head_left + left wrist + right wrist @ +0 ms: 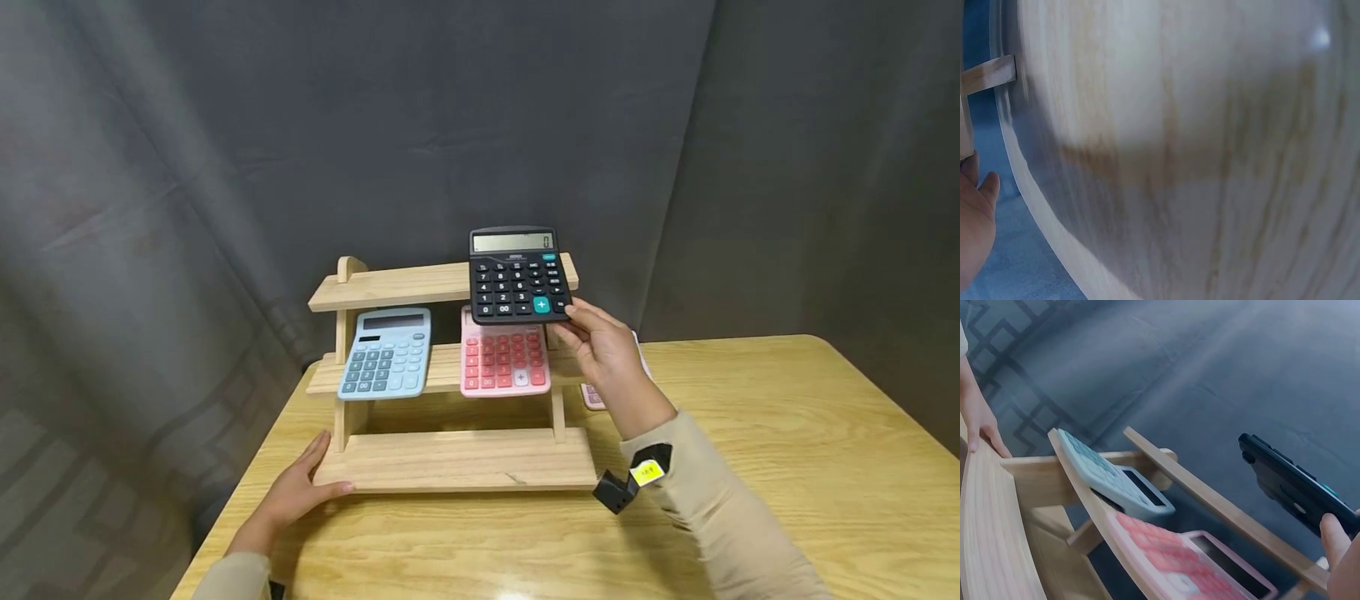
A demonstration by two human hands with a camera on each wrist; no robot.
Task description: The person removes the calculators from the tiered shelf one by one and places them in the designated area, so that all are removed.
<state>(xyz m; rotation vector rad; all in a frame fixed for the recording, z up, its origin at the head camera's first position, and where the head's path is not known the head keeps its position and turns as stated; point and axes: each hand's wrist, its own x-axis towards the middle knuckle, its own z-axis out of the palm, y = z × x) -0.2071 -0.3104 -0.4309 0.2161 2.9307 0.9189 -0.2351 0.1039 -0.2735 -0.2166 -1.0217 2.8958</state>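
My right hand pinches the lower right corner of a black calculator, its screen reading 0. In the right wrist view, the black calculator is seen edge-on, apart from the top board. The left hand grips the lower left corner of a three-tier wooden display stand, thumb along the front edge and fingers at the side. On the middle tier, a light blue calculator leans at the left and a pink calculator at the right. The black one hides the pink one's top.
Behind my right wrist, another pale pink calculator is mostly hidden beside the stand. Everything stands on a wood-grain table. A grey curtain hangs behind and at the left.
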